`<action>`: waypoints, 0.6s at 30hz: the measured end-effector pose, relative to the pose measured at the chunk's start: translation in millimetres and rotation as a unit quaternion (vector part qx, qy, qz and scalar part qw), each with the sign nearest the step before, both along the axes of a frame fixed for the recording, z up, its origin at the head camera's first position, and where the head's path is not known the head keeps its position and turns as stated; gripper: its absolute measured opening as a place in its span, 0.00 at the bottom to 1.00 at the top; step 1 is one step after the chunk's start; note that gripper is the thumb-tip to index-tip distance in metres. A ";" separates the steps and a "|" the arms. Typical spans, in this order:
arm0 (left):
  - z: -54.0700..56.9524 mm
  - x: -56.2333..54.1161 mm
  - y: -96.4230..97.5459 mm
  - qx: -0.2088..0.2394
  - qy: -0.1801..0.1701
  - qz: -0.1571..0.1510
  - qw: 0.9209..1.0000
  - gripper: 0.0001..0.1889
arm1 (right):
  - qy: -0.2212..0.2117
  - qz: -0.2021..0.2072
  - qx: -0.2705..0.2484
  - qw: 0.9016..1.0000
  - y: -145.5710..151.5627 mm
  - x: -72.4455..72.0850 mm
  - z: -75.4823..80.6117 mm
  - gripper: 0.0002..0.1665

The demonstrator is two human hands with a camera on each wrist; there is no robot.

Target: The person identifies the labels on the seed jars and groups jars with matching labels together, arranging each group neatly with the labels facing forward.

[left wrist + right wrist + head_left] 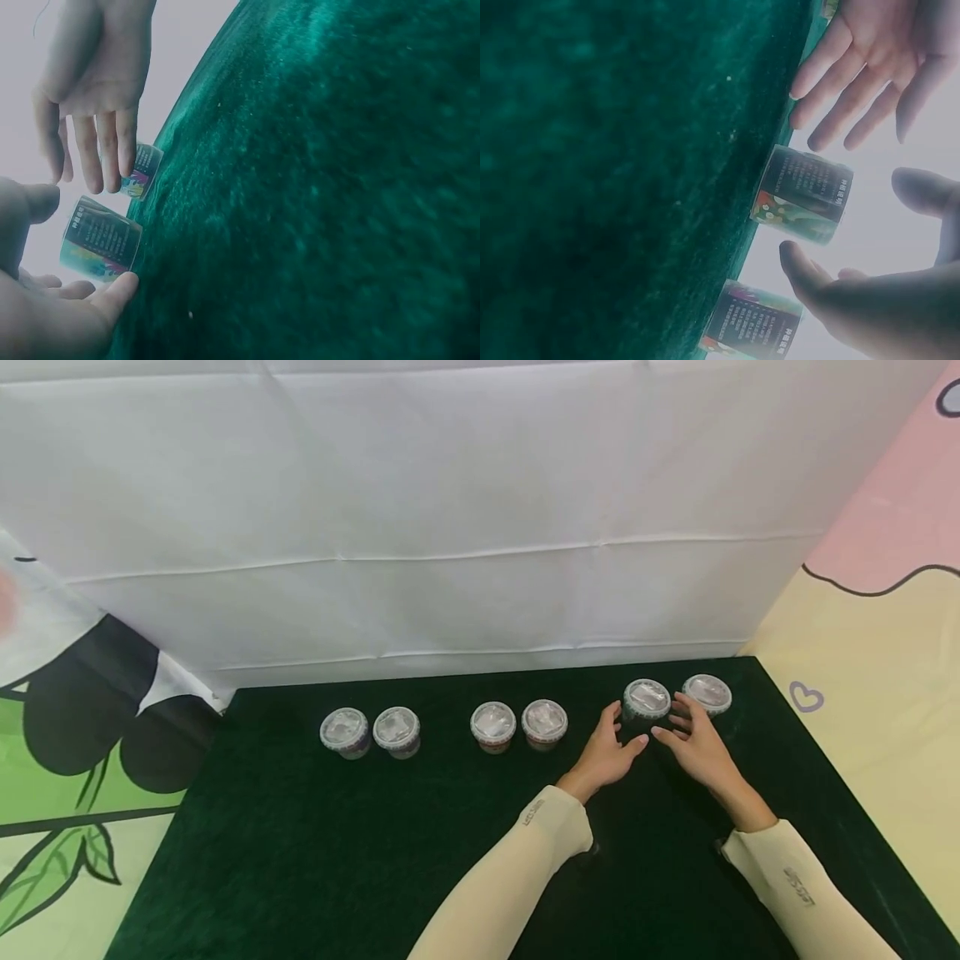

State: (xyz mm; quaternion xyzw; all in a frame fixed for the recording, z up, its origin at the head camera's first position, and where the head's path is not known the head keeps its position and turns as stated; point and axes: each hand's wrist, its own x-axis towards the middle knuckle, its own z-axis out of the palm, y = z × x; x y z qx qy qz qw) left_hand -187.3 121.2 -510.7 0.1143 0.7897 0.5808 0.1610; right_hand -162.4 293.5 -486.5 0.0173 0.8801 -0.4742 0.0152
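My left hand (604,755) and right hand (702,753) reach over the right part of the table, on either side of a small lidded plastic cup (647,698). Fingers of both are spread and relaxed, and the palms face each other. In the left wrist view the cup (101,238), with a dark printed label and a colourful band, stands between the two hands. The right wrist view shows gaps between this cup (802,195) and the fingers. Another lidded cup (708,692) stands just right of it, behind the right fingertips and partly hidden by them.
Two matching cups, one of them here (493,727), stand mid-table, and another pair (345,732) is farther left, all in a row. A dark green cloth (337,860) covers the table. A white sheet (450,527) hangs behind; printed cloths flank both sides.
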 end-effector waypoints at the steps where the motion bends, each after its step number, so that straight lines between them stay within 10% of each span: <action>1: 0.5 -0.3 1.0 0.001 -0.001 0.003 1.000 0.36 | -0.004 0.001 -0.001 1.000 -0.8 -1.1 0.4 0.47; 18: 1.0 -6.1 14.1 0.015 -0.018 0.021 0.999 0.33 | -0.041 -0.003 0.002 0.999 -4.0 -13.9 1.7 0.49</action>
